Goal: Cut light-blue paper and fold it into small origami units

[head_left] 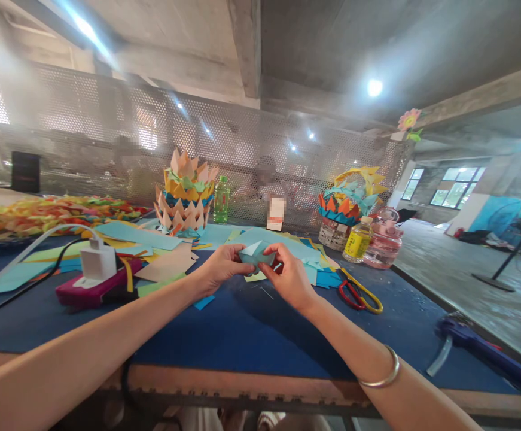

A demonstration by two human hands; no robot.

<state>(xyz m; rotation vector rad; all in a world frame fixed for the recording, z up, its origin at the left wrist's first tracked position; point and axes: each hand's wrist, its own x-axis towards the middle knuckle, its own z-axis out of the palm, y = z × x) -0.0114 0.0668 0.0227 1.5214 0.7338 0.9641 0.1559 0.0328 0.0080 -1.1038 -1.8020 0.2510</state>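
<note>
Blue tabletop, scissors, glue gun

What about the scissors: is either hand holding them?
No, the scissors lie on the table while the left hand and right hand both hold a folded blue paper.

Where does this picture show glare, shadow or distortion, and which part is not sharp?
Head view throughout: haze glows around the ceiling lamp; a shadow darkens the blue tabletop below the right hand; the glue gun seems stretched near the right edge; the perforated screen looks hazy, the folded paper clearer.
</note>
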